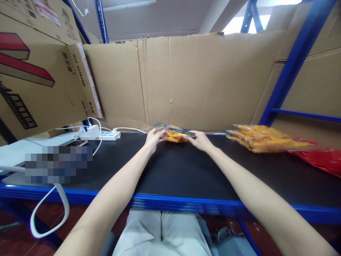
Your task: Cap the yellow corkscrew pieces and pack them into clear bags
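Near the back of the black tabletop (183, 170), a clear bag of yellow-orange pieces (176, 136) with a colourful printed top edge sits between my hands. My left hand (155, 138) grips its left end, thumb and fingers closed on it. At the opposite end my right hand (199, 140) pinches the right corner of the printed edge. What exactly the yellow-orange pieces are, I cannot make out. Off to the right lies a stack of similar clear bags (263, 138) with yellow-orange contents, apart from my right hand.
Red plastic packaging (319, 156) lies at the far right. On the left are a white power strip (109, 136) with cables, a phone (76, 143) and a large carton (45, 71). A cardboard wall (202, 81) closes the back, and a blue rack post (290, 67) stands right.
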The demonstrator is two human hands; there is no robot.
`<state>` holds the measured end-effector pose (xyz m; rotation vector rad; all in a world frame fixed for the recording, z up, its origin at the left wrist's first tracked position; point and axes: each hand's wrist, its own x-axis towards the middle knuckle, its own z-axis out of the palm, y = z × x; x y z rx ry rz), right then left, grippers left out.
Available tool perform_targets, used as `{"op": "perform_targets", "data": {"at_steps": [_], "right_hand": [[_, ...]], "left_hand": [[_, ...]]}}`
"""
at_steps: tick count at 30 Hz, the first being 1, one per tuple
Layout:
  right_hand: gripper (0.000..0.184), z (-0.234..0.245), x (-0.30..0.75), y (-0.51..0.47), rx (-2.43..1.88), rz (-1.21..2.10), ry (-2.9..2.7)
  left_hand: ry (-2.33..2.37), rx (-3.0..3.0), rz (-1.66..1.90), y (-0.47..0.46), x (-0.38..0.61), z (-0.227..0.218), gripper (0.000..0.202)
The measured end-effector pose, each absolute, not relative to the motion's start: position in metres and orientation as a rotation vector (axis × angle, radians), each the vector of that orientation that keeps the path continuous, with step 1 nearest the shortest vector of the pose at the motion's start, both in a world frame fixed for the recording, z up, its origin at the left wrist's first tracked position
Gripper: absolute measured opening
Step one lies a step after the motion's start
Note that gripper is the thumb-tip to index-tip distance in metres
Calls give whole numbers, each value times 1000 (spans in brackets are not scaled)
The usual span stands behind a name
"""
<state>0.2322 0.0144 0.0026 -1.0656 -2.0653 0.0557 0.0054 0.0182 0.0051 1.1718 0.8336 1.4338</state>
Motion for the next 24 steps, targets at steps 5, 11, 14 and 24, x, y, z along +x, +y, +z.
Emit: {"op": "perform_targets", "data": {"at_steps": [5, 11, 14, 24], "right_hand": [[28, 1, 234, 16, -968, 36, -2075], [29, 7, 243, 17, -1080, -141, -2084], [27, 13, 249, 16, -1085, -210, -2056], [31, 46, 260, 8, -1329, 93, -1742]], "left_hand": [[1040, 1248, 1204, 29, 6, -12, 56], [1059, 1334, 1107, 45, 11, -18, 36], [1045, 1364, 1077, 50, 19, -10, 29], [980, 1396, 989, 50, 55, 19, 31]]}}
